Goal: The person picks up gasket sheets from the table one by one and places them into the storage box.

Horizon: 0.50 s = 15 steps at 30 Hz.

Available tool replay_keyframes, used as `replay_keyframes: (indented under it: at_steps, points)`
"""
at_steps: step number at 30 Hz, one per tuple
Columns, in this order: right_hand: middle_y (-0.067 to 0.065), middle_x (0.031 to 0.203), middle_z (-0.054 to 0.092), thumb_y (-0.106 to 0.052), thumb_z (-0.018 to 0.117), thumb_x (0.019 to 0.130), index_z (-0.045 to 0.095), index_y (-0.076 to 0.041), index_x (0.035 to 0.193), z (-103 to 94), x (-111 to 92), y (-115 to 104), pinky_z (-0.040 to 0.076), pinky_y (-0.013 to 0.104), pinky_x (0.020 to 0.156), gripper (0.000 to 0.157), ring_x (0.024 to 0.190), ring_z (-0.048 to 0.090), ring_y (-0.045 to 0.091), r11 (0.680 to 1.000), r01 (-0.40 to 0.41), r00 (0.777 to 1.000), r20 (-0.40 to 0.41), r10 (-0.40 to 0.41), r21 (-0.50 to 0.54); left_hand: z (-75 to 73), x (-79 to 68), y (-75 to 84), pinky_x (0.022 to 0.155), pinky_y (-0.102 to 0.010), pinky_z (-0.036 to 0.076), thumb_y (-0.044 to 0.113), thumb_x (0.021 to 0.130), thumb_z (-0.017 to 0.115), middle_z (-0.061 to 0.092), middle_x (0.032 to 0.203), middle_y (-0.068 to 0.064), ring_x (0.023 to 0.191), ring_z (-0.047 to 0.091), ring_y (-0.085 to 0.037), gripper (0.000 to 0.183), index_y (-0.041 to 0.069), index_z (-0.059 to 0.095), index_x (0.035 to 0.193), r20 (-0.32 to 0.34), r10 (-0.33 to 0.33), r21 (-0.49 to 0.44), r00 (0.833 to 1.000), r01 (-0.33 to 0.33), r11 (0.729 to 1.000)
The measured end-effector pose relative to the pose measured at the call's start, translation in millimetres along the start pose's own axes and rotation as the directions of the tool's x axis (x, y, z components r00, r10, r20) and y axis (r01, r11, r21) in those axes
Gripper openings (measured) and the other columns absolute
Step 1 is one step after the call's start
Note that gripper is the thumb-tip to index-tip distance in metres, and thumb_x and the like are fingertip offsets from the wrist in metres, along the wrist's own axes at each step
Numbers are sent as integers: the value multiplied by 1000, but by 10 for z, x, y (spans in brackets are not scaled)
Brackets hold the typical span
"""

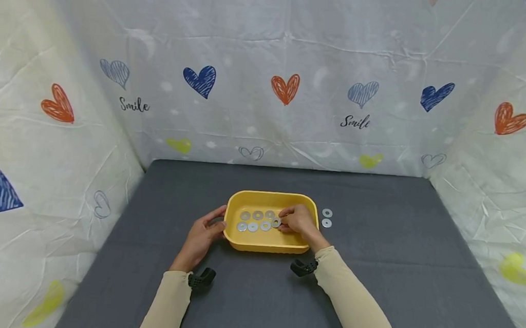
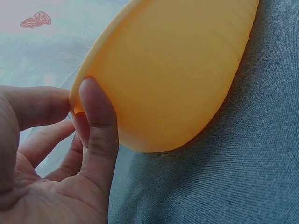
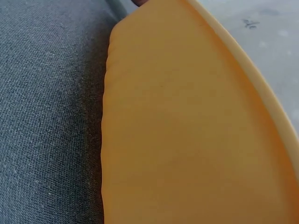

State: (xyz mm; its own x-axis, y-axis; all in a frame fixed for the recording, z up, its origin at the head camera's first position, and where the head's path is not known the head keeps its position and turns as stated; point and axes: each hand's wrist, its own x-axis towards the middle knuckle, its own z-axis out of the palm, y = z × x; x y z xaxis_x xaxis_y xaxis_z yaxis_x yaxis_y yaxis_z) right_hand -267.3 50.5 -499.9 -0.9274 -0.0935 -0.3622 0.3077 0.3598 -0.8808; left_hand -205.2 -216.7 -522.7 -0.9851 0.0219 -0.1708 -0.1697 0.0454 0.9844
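Note:
A yellow tray (image 1: 261, 248) stands on the dark grey cloth, with several flat metal washers (image 1: 252, 227) lying in two rows on its floor. My left hand (image 1: 200, 239) grips the tray's left end; in the left wrist view its thumb (image 2: 99, 107) lies along the outer wall and the fingers reach the rim. Inside the tray, at its right side, my right hand (image 1: 299, 220) pinches a washer (image 1: 276, 222) at its fingertips, beside the rows. The right wrist view is filled by the tray's outer wall (image 3: 182, 121), which hides the right hand.
Two more washers (image 1: 326, 223) lie on the cloth just right of the tray, one behind the other. A dark grey cloth (image 1: 373, 296) covers the table. White sheets with printed hearts (image 1: 285, 88) hang at the back and both sides.

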Motion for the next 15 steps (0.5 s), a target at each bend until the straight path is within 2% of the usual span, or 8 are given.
replay_keyframes:
  at_steps: [5,9,12,15]
  points:
    - [11,74,68,-2,63,89,72,0,101,17,1,-12,55,23,55,14,56,65,14,991,25,997,-66,-34,-133,2,2,8,76,-21,54,11,97,59,48,141,-8,100,60,-18,54,20,45,148,-2,-6,-4,1000,6,1000]
    - [9,69,68,-2,64,86,73,-2,98,21,-24,-21,47,20,49,15,54,62,15,967,79,988,-108,-107,-241,1,6,18,76,-21,54,10,97,59,47,142,-8,102,60,-19,54,20,44,149,1,-5,-7,1000,5,1000]
    - [11,72,71,-4,66,85,73,-3,96,5,-76,-20,46,21,49,13,58,66,19,951,142,980,-99,-175,-276,1,6,23,75,-21,54,10,97,58,47,142,-9,103,60,-19,54,19,44,149,1,-1,-14,1000,1,1000]
    - [14,79,74,-6,68,86,73,-2,97,-23,-146,-20,50,24,51,12,64,70,25,943,203,971,-69,-228,-262,3,7,17,75,-21,54,9,97,59,48,141,-9,103,61,-19,55,18,44,148,2,3,-18,1000,-3,1000]
